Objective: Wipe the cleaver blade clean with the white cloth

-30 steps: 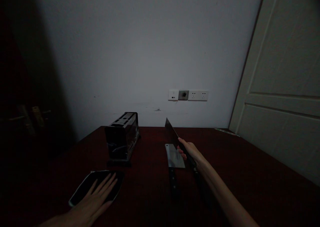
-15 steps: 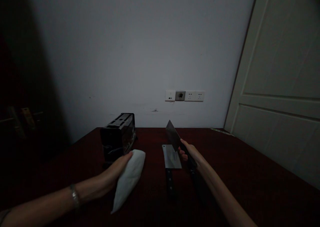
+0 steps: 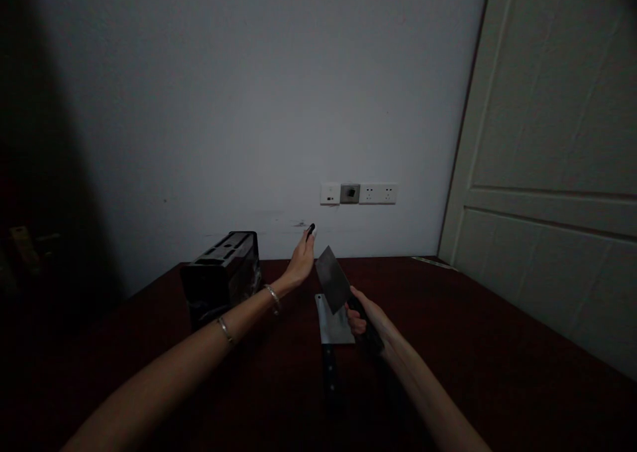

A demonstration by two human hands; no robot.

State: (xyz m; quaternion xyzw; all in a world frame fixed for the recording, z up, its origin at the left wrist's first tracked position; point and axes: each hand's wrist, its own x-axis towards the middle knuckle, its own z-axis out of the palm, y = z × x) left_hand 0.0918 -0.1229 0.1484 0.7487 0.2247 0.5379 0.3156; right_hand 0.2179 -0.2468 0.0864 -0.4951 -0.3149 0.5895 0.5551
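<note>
My right hand (image 3: 364,311) grips the black handle of a cleaver (image 3: 332,281), its broad blade raised and tilted up to the left. Below it, a second cleaver (image 3: 329,372) lies on the table, handle towards me, its blade partly covered by the raised one. My left hand (image 3: 300,261) reaches out left of the blade, fingers closed. A small dark piece with a white edge (image 3: 313,231) shows at its fingertips; the rest is hidden behind the hand. Left of that arm stands a black knife block (image 3: 219,266) with slots in its top.
The dark red table (image 3: 423,319) runs back to a pale wall (image 3: 249,107) with sockets (image 3: 378,194). At the right is a white panelled door (image 3: 542,220). A thin strip (image 3: 432,263) lies near the table's far right edge. The light is dim.
My left hand has moved from beside the knife block forward and right, near the raised blade. The white cloth it held is mostly out of sight. The cleaver in my right hand has shifted slightly.
</note>
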